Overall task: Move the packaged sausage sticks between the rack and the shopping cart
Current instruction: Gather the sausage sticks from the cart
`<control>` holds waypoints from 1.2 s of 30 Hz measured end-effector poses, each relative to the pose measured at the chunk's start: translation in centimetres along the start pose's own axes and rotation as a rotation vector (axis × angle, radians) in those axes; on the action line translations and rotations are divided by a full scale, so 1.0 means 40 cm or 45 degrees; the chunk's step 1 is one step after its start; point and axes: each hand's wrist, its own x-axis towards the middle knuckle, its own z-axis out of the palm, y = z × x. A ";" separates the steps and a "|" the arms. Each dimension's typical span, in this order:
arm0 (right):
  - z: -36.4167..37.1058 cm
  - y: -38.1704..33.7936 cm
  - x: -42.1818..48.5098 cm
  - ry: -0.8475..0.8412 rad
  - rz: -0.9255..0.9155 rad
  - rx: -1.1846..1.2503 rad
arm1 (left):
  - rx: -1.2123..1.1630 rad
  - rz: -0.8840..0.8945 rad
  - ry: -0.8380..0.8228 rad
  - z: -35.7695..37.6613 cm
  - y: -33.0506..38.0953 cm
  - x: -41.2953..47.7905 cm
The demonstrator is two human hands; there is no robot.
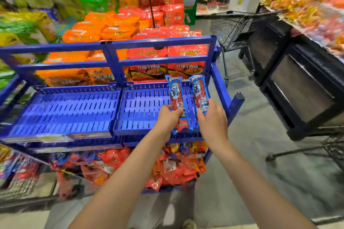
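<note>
Gripping sausage packs over the right tray (145, 106) of the rack (158, 40): left hand (168, 116) pinches the left pack (176, 95), right hand (213, 119) curls round the right pack (199, 91). Both held low only, so tops could tip or slip; cart (229, 29) stands well apart, risking drops in transit.

We see two blue-and-red sausage stick packs (176, 96) with white print, a bright blue slotted rack (74, 109), orange and red noodle bags (119, 24), and a black wire cart (232, 28).
</note>
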 end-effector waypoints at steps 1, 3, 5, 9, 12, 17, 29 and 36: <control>0.001 0.001 0.001 -0.029 0.006 -0.028 | 0.050 0.000 -0.014 0.004 0.003 0.002; 0.005 0.003 0.000 -0.084 0.037 -0.086 | 0.118 0.009 -0.034 0.010 -0.001 0.017; 0.004 0.001 0.005 -0.129 0.101 -0.110 | 0.125 0.017 -0.049 0.016 -0.006 0.035; -0.002 -0.006 0.030 -0.185 0.178 -0.146 | 0.156 0.013 -0.071 0.031 0.003 0.058; 0.002 -0.010 0.036 -0.220 0.237 -0.123 | 0.191 0.040 -0.077 0.037 -0.007 0.075; 0.011 -0.012 0.029 -0.176 0.209 -0.118 | 0.291 0.094 -0.018 0.044 -0.012 0.089; 0.008 -0.025 0.017 -0.250 0.101 -0.408 | 0.492 0.176 0.094 0.044 -0.038 0.108; -0.011 -0.009 0.009 -0.307 0.132 -0.292 | 0.546 0.247 0.081 0.044 -0.045 0.117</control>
